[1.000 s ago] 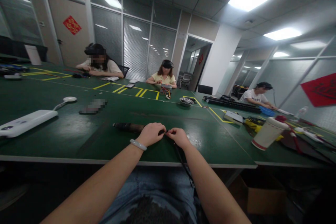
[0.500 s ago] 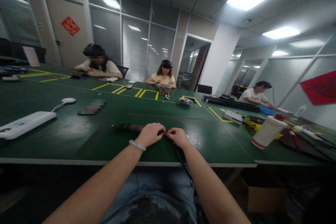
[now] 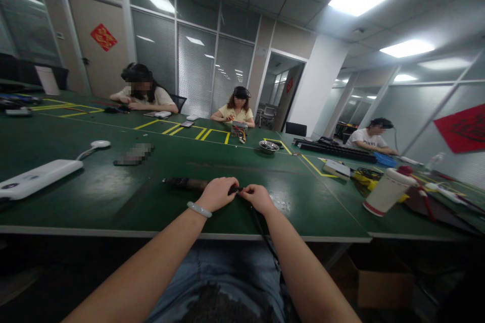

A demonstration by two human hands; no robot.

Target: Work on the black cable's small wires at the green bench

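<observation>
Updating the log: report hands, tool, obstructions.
Left hand closed over dark tool. Right hand pinched beside it, contents unclear. Black cable along right forearm. Metal bowl beyond, not in the way.

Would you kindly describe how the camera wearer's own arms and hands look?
A smooth, pale grey, ring-shaped bangle circles the left wrist. Both forearms are without sleeves, and no glove shows on the left hand or the right hand.
</observation>
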